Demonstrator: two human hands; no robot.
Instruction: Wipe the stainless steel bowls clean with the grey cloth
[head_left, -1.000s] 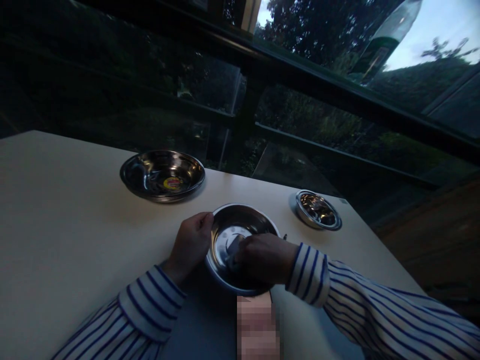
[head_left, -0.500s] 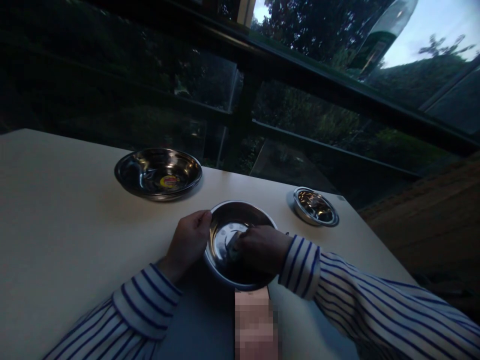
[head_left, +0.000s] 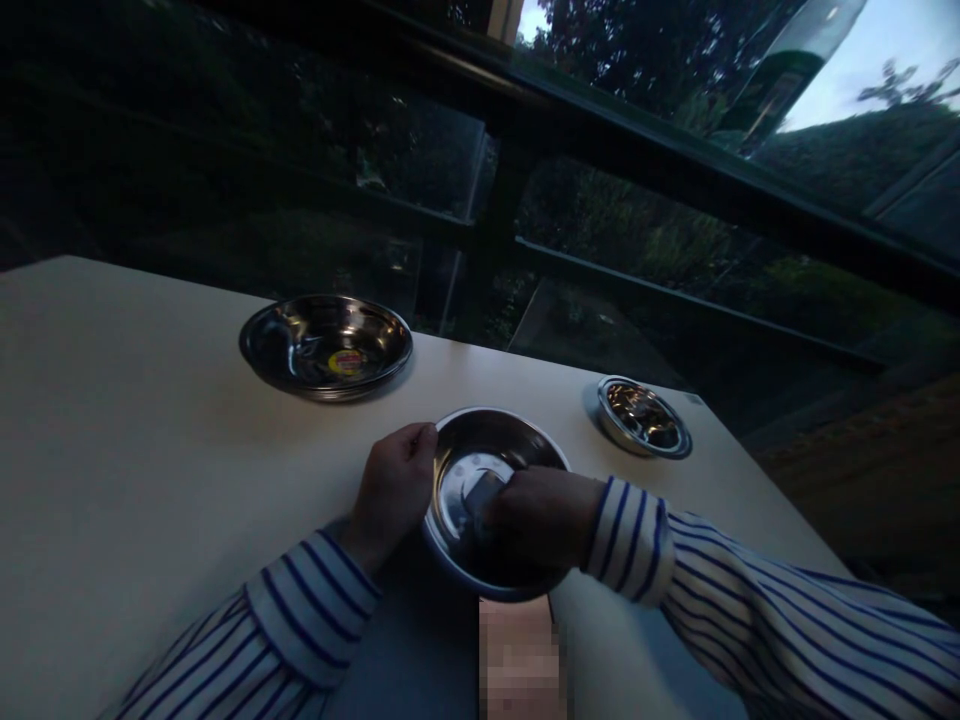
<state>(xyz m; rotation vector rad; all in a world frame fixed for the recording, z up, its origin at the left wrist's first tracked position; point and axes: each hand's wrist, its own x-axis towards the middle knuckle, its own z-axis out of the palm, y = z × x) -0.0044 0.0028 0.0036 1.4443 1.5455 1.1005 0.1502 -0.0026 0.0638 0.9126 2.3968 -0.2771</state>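
Observation:
A shiny steel bowl [head_left: 469, 450] sits on the pale table [head_left: 135, 440] right in front of me. My left hand [head_left: 391, 490] grips the bowl's left rim, fingers curled over the edge. My right hand [head_left: 541, 512] is inside the bowl with its fingers closed, pressing a small dark object [head_left: 480, 495] against the bottom; what that object is I cannot make out in the dim light. Both arms wear blue-and-white striped sleeves.
A stack of wider steel bowls [head_left: 326, 345] with a yellow sticker stands at the back left. A small steel bowl [head_left: 643, 418] rests at the back right near the table's edge. A dark railing and glass run behind the table.
My right hand has shifted slightly inside the bowl; the left hand keeps its hold on the rim. The view itself has moved a little.

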